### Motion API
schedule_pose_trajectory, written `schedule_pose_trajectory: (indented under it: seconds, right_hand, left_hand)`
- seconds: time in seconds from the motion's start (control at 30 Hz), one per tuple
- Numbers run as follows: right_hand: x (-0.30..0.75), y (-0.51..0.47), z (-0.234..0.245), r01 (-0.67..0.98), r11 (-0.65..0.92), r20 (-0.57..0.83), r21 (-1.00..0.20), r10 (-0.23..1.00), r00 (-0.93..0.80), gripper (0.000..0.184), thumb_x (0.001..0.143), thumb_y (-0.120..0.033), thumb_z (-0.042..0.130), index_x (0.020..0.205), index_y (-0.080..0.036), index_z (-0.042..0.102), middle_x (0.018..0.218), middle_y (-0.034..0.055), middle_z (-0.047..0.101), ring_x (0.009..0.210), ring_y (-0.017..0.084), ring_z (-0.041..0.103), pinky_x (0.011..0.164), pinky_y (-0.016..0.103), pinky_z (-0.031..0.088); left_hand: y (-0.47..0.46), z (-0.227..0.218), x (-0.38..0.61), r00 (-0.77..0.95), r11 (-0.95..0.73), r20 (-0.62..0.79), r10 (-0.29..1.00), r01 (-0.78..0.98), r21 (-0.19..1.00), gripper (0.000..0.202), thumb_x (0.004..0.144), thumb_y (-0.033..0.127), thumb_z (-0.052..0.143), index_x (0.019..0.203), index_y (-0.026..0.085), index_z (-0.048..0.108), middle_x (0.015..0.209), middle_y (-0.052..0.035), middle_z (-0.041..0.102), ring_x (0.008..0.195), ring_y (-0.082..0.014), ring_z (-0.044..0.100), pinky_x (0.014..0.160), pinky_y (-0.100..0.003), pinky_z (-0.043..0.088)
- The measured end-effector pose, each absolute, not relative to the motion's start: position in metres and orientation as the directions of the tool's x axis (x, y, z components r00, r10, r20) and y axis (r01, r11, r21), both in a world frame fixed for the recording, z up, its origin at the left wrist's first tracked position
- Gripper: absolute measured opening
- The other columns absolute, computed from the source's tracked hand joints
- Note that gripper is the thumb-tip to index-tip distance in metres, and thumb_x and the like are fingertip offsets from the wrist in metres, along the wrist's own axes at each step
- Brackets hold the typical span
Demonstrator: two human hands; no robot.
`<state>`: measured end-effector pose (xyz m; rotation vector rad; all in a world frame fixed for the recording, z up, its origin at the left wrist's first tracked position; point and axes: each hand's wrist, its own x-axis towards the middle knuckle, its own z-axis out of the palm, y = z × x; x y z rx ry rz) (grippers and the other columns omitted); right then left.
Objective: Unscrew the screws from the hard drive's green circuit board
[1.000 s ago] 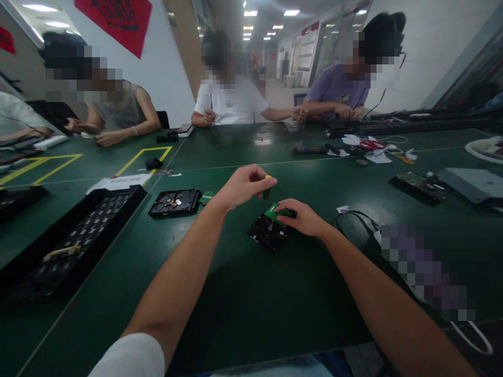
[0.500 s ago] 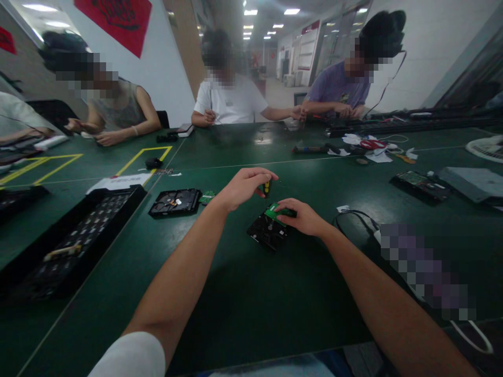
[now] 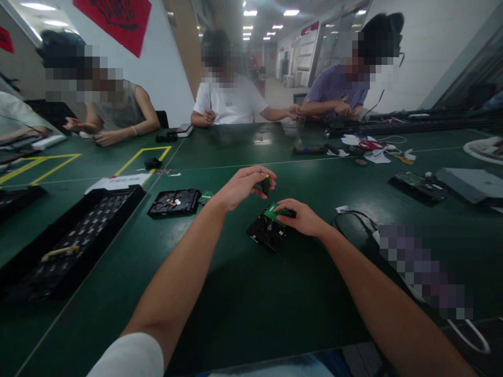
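A black hard drive (image 3: 265,231) with a green circuit board (image 3: 271,211) on its upper face lies at an angle on the green table. Above its far edge, my left hand (image 3: 247,186) is closed around a short yellow-and-black screwdriver (image 3: 266,184); the fingers hide much of it, and I cannot see whether its tip touches the drive. My right hand (image 3: 301,215) grips the drive's right side, its fingers resting on the circuit board.
Another hard drive (image 3: 174,202) lies left, beside a small green board (image 3: 206,197). A long black tray (image 3: 74,241) fills the left side. To the right are a power strip (image 3: 401,272), a drive with a circuit board (image 3: 417,186) and a grey metal box (image 3: 469,183). Several people sit opposite.
The screwdriver has turned slightly in my left hand, showing less of its yellow side. My right hand and the hard drive hold their place.
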<state>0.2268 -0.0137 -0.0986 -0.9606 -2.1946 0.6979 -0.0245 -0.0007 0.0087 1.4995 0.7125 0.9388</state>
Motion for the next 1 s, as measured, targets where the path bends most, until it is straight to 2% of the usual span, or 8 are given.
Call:
schedule_pose_trajectory:
  seconds: [0.17,0.37,0.47,0.63,0.77,0.9,1.0]
  right_hand:
    - [0.2257,-0.0150,-0.0975,0.425,0.599,0.347,-0.678,0.771,-0.533,0.021,0.092,-0.029,0.077,0.112,-0.029,0.078,0.127,0.0073,0.073,0.124,0.028,0.068,0.113,0.051,0.050]
    - [0.2267,-0.0141,-0.0988,0.416,0.601,0.354,-0.682,0.769,-0.532,0.021,0.092,-0.030,0.077,0.112,-0.029,0.079,0.128,0.0079,0.073,0.124,0.028,0.069,0.113,0.050,0.050]
    - [0.2267,-0.0126,-0.1013,0.422,0.603,0.355,-0.677,0.770,-0.530,0.021,0.092,-0.030,0.077,0.113,-0.028,0.079,0.128,0.0083,0.072,0.124,0.028,0.069,0.113,0.050,0.050]
    - [0.2267,-0.0121,-0.1032,0.415,0.606,0.361,-0.679,0.767,-0.530,0.020,0.092,-0.029,0.076,0.112,-0.028,0.079,0.127,0.0080,0.073,0.124,0.028,0.069,0.112,0.049,0.050]
    - [0.2267,-0.0129,-0.1018,0.429,0.609,0.357,-0.667,0.767,-0.534,0.020,0.092,-0.028,0.076,0.112,-0.028,0.079,0.127,0.0077,0.072,0.123,0.028,0.068,0.112,0.050,0.050]
    - [0.2265,-0.0120,-0.1012,0.445,0.602,0.346,-0.662,0.773,-0.532,0.021,0.092,-0.027,0.076,0.113,-0.028,0.078,0.129,0.0082,0.072,0.124,0.028,0.068,0.113,0.050,0.049]
    - [0.2268,-0.0114,-0.1020,0.440,0.604,0.346,-0.664,0.771,-0.535,0.021,0.093,-0.028,0.076,0.114,-0.028,0.078,0.128,0.0086,0.072,0.125,0.028,0.068,0.113,0.050,0.049]
  left_hand:
    - [-0.0012,0.0071,-0.0212,0.467,-0.194,0.182,0.865,-0.022,0.981,0.026,0.093,0.042,0.072,0.098,0.017,0.078,0.099,-0.0086,0.073,0.086,-0.0167,0.067,0.066,-0.025,0.056]
    - [0.0000,0.0078,-0.0242,0.444,-0.176,0.157,0.882,0.002,0.984,0.035,0.092,0.039,0.073,0.119,0.018,0.079,0.103,-0.0083,0.074,0.088,-0.0162,0.067,0.069,-0.025,0.056]
    - [-0.0004,0.0089,-0.0246,0.460,-0.168,0.159,0.874,-0.020,0.986,0.034,0.094,0.036,0.071,0.121,0.017,0.076,0.101,-0.0084,0.074,0.090,-0.0170,0.068,0.068,-0.024,0.057]
    - [-0.0022,0.0098,-0.0231,0.475,-0.229,0.207,0.856,-0.012,0.973,0.027,0.095,0.039,0.070,0.106,0.015,0.073,0.099,-0.0082,0.073,0.086,-0.0156,0.068,0.065,-0.023,0.057]
    - [-0.0037,0.0091,-0.0212,0.398,-0.304,0.263,0.879,0.042,0.952,0.028,0.087,0.038,0.081,0.088,0.014,0.065,0.088,-0.0062,0.072,0.073,-0.0120,0.064,0.060,-0.022,0.054]
    - [-0.0043,0.0077,-0.0193,0.385,-0.307,0.263,0.885,0.057,0.950,0.030,0.086,0.036,0.082,0.089,0.015,0.061,0.089,-0.0080,0.074,0.066,-0.0107,0.062,0.052,-0.020,0.049]
    - [-0.0032,0.0067,-0.0181,0.428,-0.307,0.281,0.859,-0.009,0.952,0.026,0.091,0.035,0.077,0.093,0.015,0.061,0.089,-0.0077,0.074,0.070,-0.0119,0.065,0.054,-0.020,0.050]
